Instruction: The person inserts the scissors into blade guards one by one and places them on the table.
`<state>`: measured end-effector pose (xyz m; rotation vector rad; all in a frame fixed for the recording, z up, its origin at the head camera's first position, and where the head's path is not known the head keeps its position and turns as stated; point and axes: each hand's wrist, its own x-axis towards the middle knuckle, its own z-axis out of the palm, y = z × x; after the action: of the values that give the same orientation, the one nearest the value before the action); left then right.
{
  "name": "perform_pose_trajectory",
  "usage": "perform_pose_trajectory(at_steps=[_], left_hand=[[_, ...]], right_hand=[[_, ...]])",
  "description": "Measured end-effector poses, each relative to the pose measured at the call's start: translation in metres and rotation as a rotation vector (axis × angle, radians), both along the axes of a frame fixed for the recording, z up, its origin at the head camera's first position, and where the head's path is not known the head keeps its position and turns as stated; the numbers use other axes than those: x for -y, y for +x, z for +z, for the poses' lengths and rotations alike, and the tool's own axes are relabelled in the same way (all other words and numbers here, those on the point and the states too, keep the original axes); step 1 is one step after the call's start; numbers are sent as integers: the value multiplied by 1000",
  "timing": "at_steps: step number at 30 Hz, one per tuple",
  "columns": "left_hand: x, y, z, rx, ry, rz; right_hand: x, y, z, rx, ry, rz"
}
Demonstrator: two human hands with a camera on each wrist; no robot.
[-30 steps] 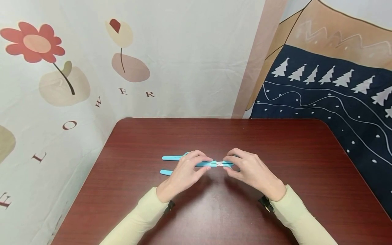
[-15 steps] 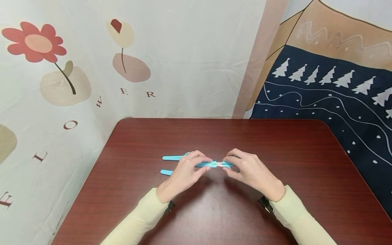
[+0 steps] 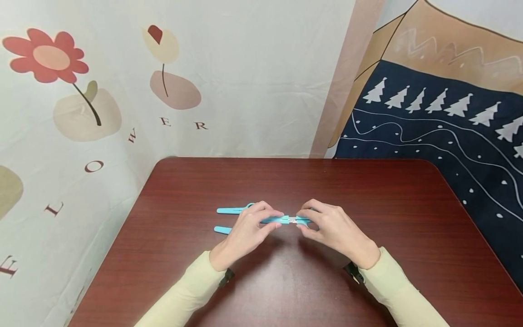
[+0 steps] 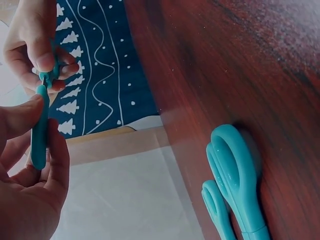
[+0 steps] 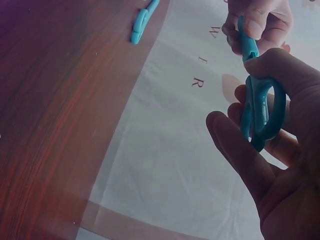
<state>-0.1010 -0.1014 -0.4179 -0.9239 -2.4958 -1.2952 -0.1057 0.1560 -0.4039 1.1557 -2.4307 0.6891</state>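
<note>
Head view: left hand [image 3: 245, 231] pinches the sheath [image 3: 274, 219], right hand [image 3: 333, 227] grips the scissors [image 5: 260, 107] handles — opposed grips; another pair [image 4: 235, 182] rests on the tabletop [image 3: 367, 200].

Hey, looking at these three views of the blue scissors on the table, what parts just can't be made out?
- Held scissors, head view: the middle sits under the left hand; the handle is covered by the right hand.
- Blades: only a tiny silver bit shows between the hands, too small to judge.
- Second scissors, left wrist view: cut off by the bottom edge.
- Second scissors, right wrist view: small and far, detail lost.
</note>
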Motion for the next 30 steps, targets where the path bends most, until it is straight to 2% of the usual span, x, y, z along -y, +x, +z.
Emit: perform_pose_trajectory(at_steps=[15,30], left_hand=[[-2,-1,-4,-117,56,-26],[-2,-1,-4,-94,63,-33]], right_hand=[[1,-1,0,-42,-13,21],[3,-2,-2,-80,-21,36]])
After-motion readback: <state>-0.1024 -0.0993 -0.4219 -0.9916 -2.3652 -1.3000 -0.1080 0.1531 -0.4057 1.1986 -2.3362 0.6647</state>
